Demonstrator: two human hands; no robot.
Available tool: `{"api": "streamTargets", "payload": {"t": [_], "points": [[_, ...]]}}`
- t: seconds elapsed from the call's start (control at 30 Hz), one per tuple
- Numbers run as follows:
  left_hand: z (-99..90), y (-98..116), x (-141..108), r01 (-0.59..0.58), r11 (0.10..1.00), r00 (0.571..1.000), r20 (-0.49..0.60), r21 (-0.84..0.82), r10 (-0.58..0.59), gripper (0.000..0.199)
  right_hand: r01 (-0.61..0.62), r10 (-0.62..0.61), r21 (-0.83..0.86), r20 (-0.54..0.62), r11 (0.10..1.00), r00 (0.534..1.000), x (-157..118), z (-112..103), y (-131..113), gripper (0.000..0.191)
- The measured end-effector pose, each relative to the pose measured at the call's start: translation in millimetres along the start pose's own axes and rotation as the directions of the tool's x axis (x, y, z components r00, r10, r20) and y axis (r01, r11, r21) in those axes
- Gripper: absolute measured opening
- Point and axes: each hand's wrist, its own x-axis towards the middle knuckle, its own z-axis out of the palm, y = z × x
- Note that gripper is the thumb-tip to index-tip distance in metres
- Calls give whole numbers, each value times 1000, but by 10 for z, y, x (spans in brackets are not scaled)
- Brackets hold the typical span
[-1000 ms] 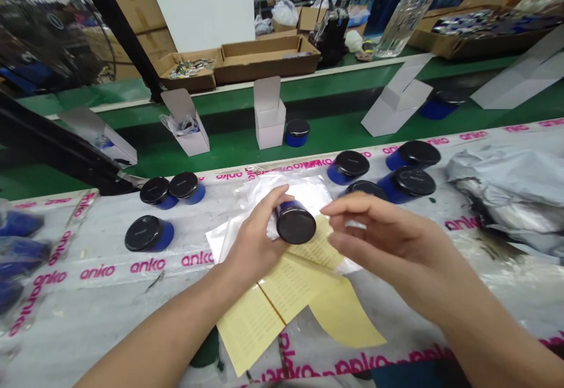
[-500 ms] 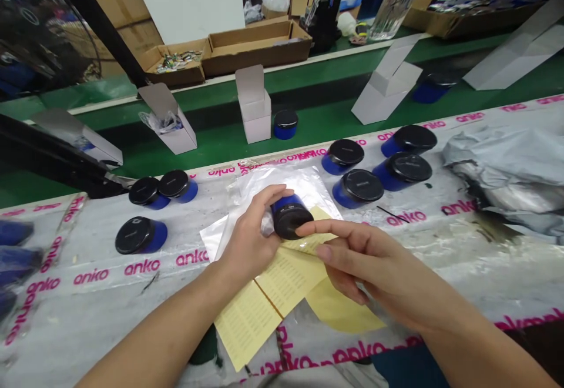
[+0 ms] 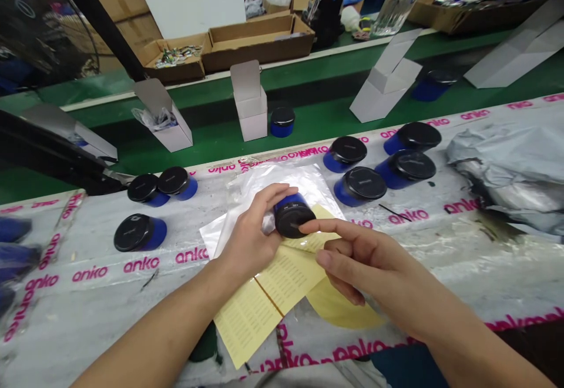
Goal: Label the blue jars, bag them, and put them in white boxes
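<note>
A blue jar with a black lid (image 3: 292,216) is tilted towards me in the middle. My left hand (image 3: 258,229) is wrapped round its left side, thumb below and fingers over the top. The extended index finger of my right hand (image 3: 361,256) touches the lid's right edge; its thumb and other fingers are apart, with nothing visible between them. Beneath both hands lie yellow sheets with small print (image 3: 282,282) and a clear plastic bag (image 3: 308,179).
More blue jars stand left (image 3: 140,233) and right (image 3: 360,186) on the wrapped table (image 3: 176,317). Behind, a green belt (image 3: 211,117) carries open white boxes (image 3: 250,103) and a jar (image 3: 282,121). Grey plastic wrapping (image 3: 520,159) lies at right; a black arm (image 3: 53,153) crosses at left.
The view has shifted slightly. The open white boxes on the belt have moved a little to the left. Both hands keep nearly the same pose on the jar.
</note>
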Motion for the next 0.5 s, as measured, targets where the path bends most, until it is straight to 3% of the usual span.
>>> {"api": "streamTargets", "payload": {"t": [0.5], "points": [[-3,-13,9,-18,1000,1000,13,-9,18,74,9,-10,-8,-38,1000,999,-10,64,22,52]]}}
